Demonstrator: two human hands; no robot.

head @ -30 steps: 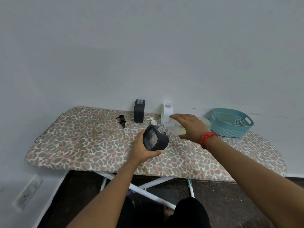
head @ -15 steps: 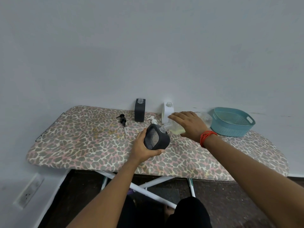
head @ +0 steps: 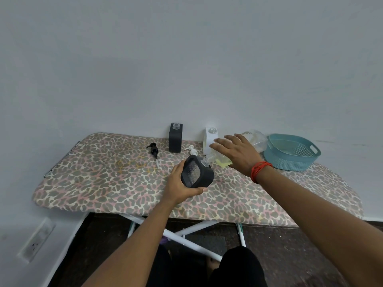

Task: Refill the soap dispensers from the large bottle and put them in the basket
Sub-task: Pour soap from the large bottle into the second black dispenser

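The ironing board (head: 99, 179), with its spotted cover, serves as my worktop and carries everything. At its far right end sits the teal basket (head: 290, 160), with nothing in it that I can see.

Next in size is the large bottle (head: 256, 139), clear, with pale yellow soap pooled at its lower side. It lies tilted, its long axis running from the basket side down and left to its neck, which meets the mouth of the dark dispenser (head: 196, 175). My right hand (head: 238, 154) lies over the bottle with fingers spread; I cannot tell how firmly that grip bears on it. My left hand (head: 182, 187) is wrapped around the dark dispenser, holding it tipped towards the bottle just above the board.

The relation that matters is neck to mouth: the bottle lies to the right of and beyond the dispenser, so I judge the pour depends on keeping the two openings lined up.

Against the wall stand a second dark dispenser (head: 175, 139) and a white dispenser (head: 209, 139), both uncapped. A black pump (head: 153, 149) and a white pump (head: 192, 151) lie loose between them and my hands.

I can read no label or writing anywhere.
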